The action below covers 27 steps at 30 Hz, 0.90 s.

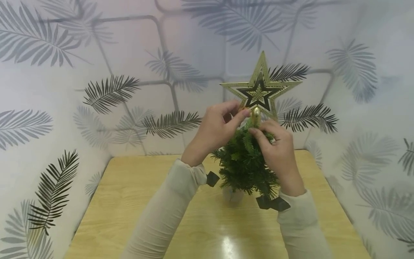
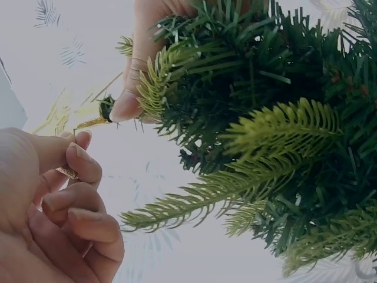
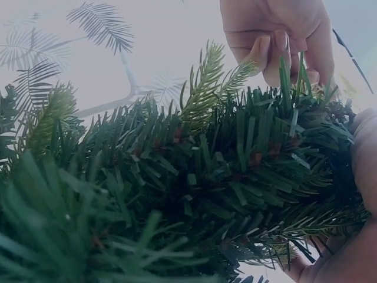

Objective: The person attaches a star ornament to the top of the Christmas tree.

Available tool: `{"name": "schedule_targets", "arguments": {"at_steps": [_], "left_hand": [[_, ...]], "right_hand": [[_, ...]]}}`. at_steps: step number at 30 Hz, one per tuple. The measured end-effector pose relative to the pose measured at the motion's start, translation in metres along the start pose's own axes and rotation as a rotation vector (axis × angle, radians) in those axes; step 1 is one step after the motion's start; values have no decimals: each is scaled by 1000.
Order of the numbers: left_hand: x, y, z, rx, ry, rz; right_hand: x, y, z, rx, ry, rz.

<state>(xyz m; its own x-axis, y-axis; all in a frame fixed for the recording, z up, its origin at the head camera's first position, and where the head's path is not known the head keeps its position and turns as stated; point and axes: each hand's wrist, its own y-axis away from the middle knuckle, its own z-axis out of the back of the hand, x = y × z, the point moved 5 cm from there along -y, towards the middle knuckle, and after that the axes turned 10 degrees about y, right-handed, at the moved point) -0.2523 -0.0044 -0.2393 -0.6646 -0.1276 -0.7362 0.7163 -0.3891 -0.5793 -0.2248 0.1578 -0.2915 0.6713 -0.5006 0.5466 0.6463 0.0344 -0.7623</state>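
A gold star tree topper (image 1: 262,73) with a dark inner band stands at the top of a small artificial Christmas tree (image 1: 242,169). My left hand (image 1: 217,126) pinches the star's lower left part between thumb and fingers. At the tree's tip, just under the star's gold base (image 1: 256,114), my right hand (image 1: 279,149) grips the top greenery. In the left wrist view, the right thumb (image 2: 126,103) presses beside the gold base, where a bit of green shows. Branches hide much of the right hand's grip in the right wrist view.
The tree's pale base (image 1: 233,195) rests on a light wooden table (image 1: 139,190), partly behind the branches. Behind it is a leaf-patterned wall (image 1: 191,43). Black pieces (image 1: 212,178) show at both wrists.
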Motion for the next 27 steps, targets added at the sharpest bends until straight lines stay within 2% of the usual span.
{"name": "schedule_targets", "arguments": {"at_steps": [4,12,22,27], "left_hand": [[2,1,0,-11,65,24],[3,2,-5,-33,114,7],[3,3,-7,-60,67,-45],[5,4,-3,-85,108,-41]], "right_hand": [[0,0,-3,-5,-6,-17],[-1,1,1,-14,42,-19],[-2,12,11,38,116,-51],[-5,15,16,43,113,-58]]}}
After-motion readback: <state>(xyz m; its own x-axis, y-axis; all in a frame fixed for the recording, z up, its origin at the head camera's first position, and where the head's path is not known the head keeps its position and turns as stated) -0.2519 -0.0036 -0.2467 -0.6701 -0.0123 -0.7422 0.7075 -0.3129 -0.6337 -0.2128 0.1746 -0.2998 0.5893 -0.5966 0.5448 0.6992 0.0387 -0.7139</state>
